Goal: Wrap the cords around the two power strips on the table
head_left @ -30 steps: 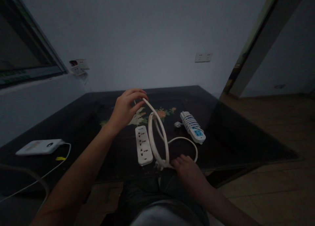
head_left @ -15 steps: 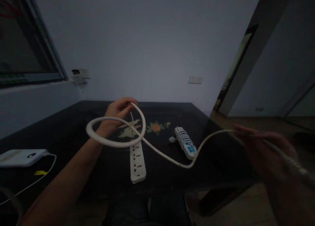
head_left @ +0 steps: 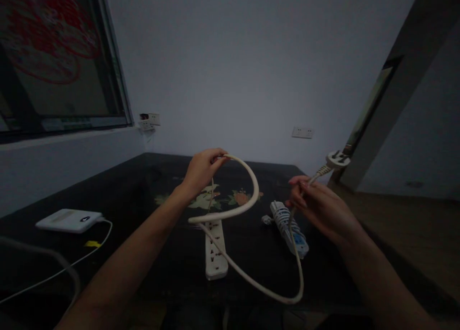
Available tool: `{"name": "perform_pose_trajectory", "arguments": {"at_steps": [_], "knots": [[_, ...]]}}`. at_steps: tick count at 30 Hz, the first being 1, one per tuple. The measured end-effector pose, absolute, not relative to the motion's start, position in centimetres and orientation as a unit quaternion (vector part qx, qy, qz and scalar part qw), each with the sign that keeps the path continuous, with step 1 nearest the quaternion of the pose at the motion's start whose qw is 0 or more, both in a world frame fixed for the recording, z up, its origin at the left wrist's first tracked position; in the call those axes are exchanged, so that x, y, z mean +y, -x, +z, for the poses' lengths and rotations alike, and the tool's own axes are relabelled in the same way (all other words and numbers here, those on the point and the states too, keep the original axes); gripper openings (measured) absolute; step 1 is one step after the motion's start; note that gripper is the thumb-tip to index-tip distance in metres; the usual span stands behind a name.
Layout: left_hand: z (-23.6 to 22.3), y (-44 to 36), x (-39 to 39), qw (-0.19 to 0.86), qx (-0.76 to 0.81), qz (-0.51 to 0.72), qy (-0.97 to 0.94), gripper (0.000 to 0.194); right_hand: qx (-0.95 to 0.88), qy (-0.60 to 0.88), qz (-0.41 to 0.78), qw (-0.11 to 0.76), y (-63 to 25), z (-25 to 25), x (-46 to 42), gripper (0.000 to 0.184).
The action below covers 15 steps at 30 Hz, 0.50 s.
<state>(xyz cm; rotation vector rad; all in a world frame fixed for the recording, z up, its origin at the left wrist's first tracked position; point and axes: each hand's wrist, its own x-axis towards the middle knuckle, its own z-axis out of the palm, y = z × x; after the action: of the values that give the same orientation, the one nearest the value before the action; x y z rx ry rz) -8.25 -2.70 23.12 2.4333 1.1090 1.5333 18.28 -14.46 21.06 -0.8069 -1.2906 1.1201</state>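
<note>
My left hand (head_left: 205, 166) pinches a white power cord (head_left: 254, 186) above the table's far middle. From there the cord bends in a wide loop, dips near the front edge and rises to my right hand (head_left: 318, 203). That hand is closed round the cord just below its plug (head_left: 338, 159), whose prongs point up and away. Below the loop lies a white power strip (head_left: 216, 263), partly covered by the cord. A second power strip (head_left: 300, 241), wrapped in its own cord, lies left of my right hand, and its small plug (head_left: 266, 219) rests beside it.
A white power bank (head_left: 68, 220) with a thin white cable (head_left: 86, 257) lies on the left of the dark table (head_left: 143, 176), near a yellow scrap (head_left: 92, 243). Wall sockets (head_left: 302, 132) are behind the table. A window (head_left: 61, 71) is at left.
My right hand has moved left and inward with the plug end, which now shows clearly. The cord loop has opened toward the right. The whole view has shifted a little.
</note>
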Motion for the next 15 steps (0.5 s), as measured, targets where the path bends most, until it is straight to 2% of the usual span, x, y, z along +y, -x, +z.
{"name": "perform_pose_trajectory", "arguments": {"at_steps": [6,11,15], "knots": [[26.1,7.9,-0.8,0.044,0.382,0.509,-0.77,0.025,-0.586,0.362,0.516,0.509,-16.0,20.4,-14.4,0.021],[27.2,8.2,0.6,0.037,0.393,0.512,-0.763,0.027,-0.624,0.366,0.507,0.468,-14.2,19.3,-13.9,0.045],[27.7,9.5,1.6,0.024,0.415,0.52,-0.746,0.026,-0.68,0.295,0.553,0.38,-14.5,19.1,-14.4,0.058]]}}
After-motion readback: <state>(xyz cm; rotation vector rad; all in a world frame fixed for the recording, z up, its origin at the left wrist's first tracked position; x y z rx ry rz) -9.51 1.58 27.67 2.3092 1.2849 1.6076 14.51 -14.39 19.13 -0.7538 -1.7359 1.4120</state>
